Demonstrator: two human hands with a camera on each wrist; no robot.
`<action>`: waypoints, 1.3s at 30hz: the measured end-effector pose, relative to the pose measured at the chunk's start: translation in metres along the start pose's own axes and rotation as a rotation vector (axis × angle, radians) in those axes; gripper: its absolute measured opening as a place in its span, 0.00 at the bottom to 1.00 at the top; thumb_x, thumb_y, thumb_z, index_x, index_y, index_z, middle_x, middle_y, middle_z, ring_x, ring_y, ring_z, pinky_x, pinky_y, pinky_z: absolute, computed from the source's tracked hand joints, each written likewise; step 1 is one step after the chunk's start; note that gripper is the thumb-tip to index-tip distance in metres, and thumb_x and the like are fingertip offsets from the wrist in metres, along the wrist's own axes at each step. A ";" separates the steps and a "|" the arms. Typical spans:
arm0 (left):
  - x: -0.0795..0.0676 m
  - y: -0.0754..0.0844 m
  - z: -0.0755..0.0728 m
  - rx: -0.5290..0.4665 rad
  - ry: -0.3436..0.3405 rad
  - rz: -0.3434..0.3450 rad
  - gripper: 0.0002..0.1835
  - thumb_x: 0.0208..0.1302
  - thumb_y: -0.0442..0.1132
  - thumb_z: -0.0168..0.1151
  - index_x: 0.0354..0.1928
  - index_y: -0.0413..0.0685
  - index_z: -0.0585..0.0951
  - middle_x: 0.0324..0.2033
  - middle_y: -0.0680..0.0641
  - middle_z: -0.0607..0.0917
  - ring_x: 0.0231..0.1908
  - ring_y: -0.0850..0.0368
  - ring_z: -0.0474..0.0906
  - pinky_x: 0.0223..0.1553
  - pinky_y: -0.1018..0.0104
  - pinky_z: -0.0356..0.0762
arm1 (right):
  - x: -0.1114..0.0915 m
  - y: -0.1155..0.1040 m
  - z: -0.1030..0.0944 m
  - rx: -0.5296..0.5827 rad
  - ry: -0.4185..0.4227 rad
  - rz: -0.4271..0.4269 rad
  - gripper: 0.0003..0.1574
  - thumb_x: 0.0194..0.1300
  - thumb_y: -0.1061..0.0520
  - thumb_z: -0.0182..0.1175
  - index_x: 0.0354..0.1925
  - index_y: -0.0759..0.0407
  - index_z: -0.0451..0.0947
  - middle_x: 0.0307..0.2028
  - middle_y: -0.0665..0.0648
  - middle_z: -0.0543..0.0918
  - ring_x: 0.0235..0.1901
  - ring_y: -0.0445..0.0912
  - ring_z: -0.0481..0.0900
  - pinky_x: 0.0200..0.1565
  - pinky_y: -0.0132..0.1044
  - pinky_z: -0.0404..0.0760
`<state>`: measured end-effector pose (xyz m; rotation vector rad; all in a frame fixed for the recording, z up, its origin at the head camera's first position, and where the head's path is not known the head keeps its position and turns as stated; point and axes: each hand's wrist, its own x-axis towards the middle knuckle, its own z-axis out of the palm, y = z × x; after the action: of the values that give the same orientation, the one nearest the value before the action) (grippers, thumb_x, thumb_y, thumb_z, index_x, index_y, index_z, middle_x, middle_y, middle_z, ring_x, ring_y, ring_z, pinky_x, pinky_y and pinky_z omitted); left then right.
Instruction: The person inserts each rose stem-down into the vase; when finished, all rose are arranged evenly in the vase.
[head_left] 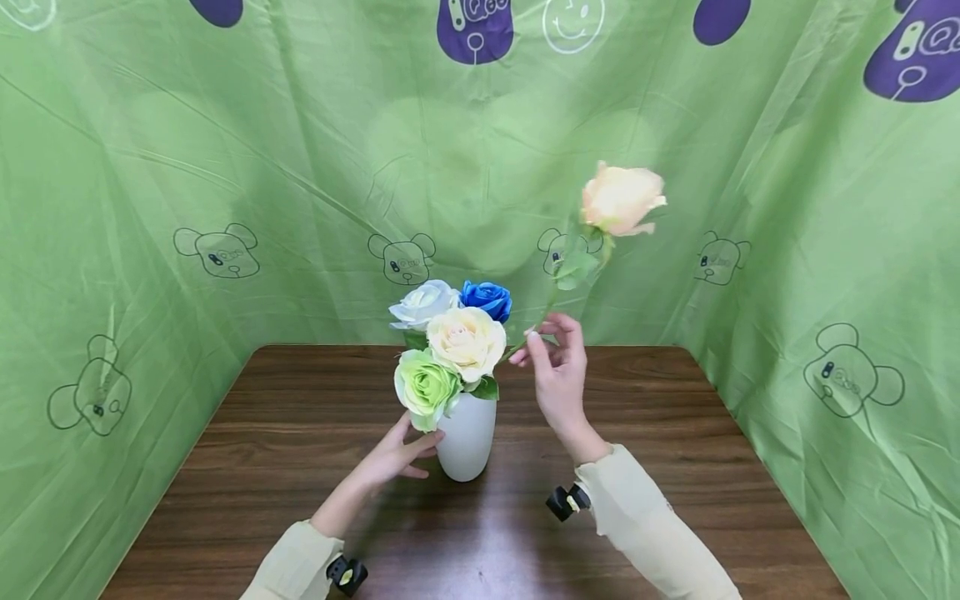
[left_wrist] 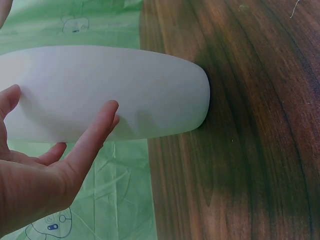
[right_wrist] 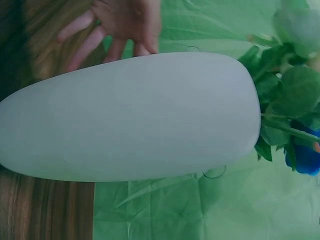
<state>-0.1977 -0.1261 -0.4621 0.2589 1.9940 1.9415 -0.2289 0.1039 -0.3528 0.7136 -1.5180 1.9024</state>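
A white vase [head_left: 467,437] stands upright on the table, holding a light blue rose [head_left: 426,305], a blue rose [head_left: 486,300], a cream rose [head_left: 467,343] and a green rose [head_left: 427,385]. My right hand [head_left: 558,375] pinches the stem of a peach rose [head_left: 622,200], between thumb and fingers. That flower leans up to the right, its lower stem reaching the vase mouth behind the cream rose. On the vase's left side, my left hand [head_left: 393,454] has its fingers spread and loosely extended, fingertips right at the white wall [left_wrist: 145,90].
The dark wooden table [head_left: 637,433] carries the vase near its middle. A green curtain [head_left: 315,167] with bear drawings surrounds it at the back and sides. Each wrist wears a small black camera, one at the left sleeve [head_left: 296,562], the other at the right sleeve [head_left: 637,508].
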 end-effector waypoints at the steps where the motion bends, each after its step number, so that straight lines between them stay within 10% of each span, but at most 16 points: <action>1: 0.000 0.000 0.000 0.001 -0.002 0.004 0.36 0.62 0.42 0.55 0.66 0.55 0.47 0.56 0.31 0.59 0.47 0.33 0.68 0.31 0.51 0.77 | -0.001 -0.002 0.002 -0.029 -0.025 0.004 0.15 0.60 0.74 0.48 0.47 0.72 0.59 0.32 0.63 0.70 0.18 0.46 0.76 0.21 0.36 0.77; 26: -0.001 -0.004 0.000 0.005 0.000 0.013 0.36 0.61 0.45 0.56 0.66 0.56 0.50 0.58 0.33 0.55 0.48 0.32 0.67 0.31 0.51 0.77 | -0.035 -0.010 0.025 -0.529 -0.167 0.048 0.11 0.51 0.73 0.57 0.35 0.66 0.72 0.27 0.59 0.77 0.23 0.47 0.72 0.18 0.39 0.71; 39: -0.001 -0.003 -0.002 -0.002 -0.030 0.034 0.35 0.62 0.43 0.55 0.66 0.54 0.48 0.58 0.33 0.57 0.48 0.32 0.67 0.32 0.51 0.77 | -0.017 -0.008 0.022 -0.334 -0.013 0.138 0.07 0.59 0.67 0.56 0.38 0.69 0.72 0.31 0.61 0.79 0.28 0.46 0.74 0.24 0.28 0.72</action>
<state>-0.1969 -0.1284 -0.4646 0.3211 1.9809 1.9482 -0.2109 0.0815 -0.3550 0.4816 -1.8761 1.6798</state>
